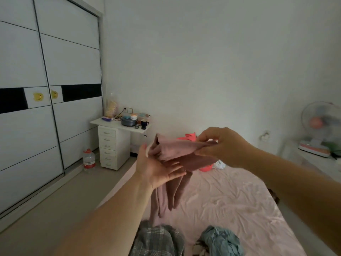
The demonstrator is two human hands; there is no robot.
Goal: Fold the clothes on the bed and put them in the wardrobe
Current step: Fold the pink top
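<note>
Plaid garment (158, 241) and blue garment (221, 241) lie at bed (239, 209) near edge; wardrobe (46, 89) doors closed. Right hand (223, 146) pinches mauve garment (177, 154) top edge; left hand (156, 167), fingers straight, flat under its fold, rest hanging.

Against the far wall there's a small white desk (118, 124) with a drawer unit (108, 148) under it, 6 drawers I think. On top: a dark mug (144, 124), a grey round pot-looking thing (129, 121) and some blurry clutter. A water jug (89, 159) with a red cap sits on the floor just beside the drawers. Over on the right, a fan (322, 124) stands on a white surface.
</note>
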